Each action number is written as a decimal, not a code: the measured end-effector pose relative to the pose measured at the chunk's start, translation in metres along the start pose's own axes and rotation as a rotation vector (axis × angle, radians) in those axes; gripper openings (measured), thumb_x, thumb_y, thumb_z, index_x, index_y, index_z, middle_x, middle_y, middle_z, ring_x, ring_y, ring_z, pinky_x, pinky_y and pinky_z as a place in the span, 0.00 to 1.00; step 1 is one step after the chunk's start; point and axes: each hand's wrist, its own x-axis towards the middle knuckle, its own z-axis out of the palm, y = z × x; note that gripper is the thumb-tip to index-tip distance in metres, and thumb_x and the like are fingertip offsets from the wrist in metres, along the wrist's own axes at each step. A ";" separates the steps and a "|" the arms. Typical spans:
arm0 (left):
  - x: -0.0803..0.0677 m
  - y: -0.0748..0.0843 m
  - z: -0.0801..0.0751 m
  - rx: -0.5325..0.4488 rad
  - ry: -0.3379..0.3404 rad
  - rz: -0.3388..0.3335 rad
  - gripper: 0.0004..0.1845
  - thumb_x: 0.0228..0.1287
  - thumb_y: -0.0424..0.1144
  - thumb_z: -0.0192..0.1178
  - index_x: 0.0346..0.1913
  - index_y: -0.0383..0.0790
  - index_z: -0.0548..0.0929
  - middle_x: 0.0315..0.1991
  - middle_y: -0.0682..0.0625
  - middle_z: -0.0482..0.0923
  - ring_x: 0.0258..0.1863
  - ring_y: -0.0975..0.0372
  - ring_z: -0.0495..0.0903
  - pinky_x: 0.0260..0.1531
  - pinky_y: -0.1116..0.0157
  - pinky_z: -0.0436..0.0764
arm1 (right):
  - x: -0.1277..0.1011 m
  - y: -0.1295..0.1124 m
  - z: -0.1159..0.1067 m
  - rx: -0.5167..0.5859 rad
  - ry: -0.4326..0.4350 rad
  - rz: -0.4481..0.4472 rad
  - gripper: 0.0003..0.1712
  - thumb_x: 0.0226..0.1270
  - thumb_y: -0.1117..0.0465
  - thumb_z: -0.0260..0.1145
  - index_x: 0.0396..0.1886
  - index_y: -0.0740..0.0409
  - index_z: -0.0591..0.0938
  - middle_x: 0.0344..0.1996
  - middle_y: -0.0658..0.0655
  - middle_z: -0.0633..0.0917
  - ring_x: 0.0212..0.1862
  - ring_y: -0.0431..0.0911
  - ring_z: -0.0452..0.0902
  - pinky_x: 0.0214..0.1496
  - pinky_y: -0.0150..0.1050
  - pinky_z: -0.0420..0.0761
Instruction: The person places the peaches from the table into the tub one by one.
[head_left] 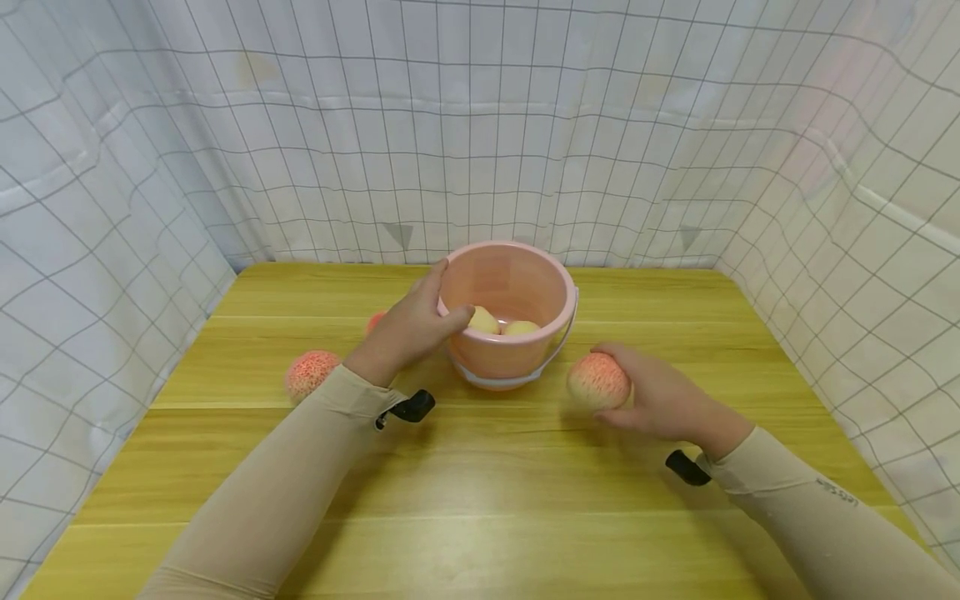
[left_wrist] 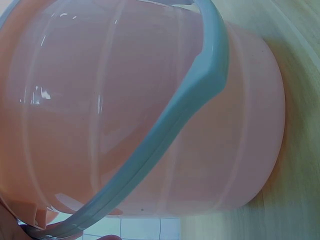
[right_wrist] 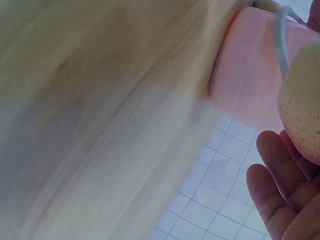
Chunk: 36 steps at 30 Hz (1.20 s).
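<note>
The left hand (head_left: pixel 408 329) grips the rim of the pink bucket (head_left: pixel 517 350) at its 9 o'clock side, thumb hooked inside. At the bucket's 4 o'clock, the right hand (head_left: pixel 660 400) curls its fingers (right_wrist: pixel 272 185) around a peach (head_left: pixel 597 381) just above the table (head_left: pixel 480 500). Another peach (head_left: pixel 310 373) lies at 8 o'clock.

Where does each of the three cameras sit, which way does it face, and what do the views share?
Head: looks forward and down at the table; both sleeved arms, left hand gripping the bucket rim, right hand holding a peach.
Left wrist: close on the bucket wall; fingers barely show.
Right wrist: along the table; fingers and peach show.
Shared: all show the bucket.
</note>
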 end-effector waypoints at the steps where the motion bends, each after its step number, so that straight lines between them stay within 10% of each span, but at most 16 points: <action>1: 0.000 0.000 0.000 -0.003 -0.002 -0.001 0.54 0.69 0.65 0.55 0.87 0.49 0.41 0.86 0.43 0.49 0.81 0.48 0.60 0.77 0.42 0.65 | 0.000 0.000 -0.001 -0.003 0.008 -0.002 0.47 0.56 0.56 0.83 0.72 0.64 0.71 0.61 0.61 0.84 0.59 0.54 0.83 0.60 0.56 0.84; 36: 0.001 -0.001 0.001 0.002 -0.002 0.000 0.54 0.69 0.66 0.55 0.87 0.50 0.41 0.86 0.43 0.49 0.81 0.48 0.60 0.77 0.41 0.65 | 0.031 -0.009 -0.044 0.051 0.148 -0.048 0.44 0.55 0.57 0.84 0.69 0.59 0.72 0.58 0.58 0.84 0.54 0.50 0.84 0.55 0.53 0.84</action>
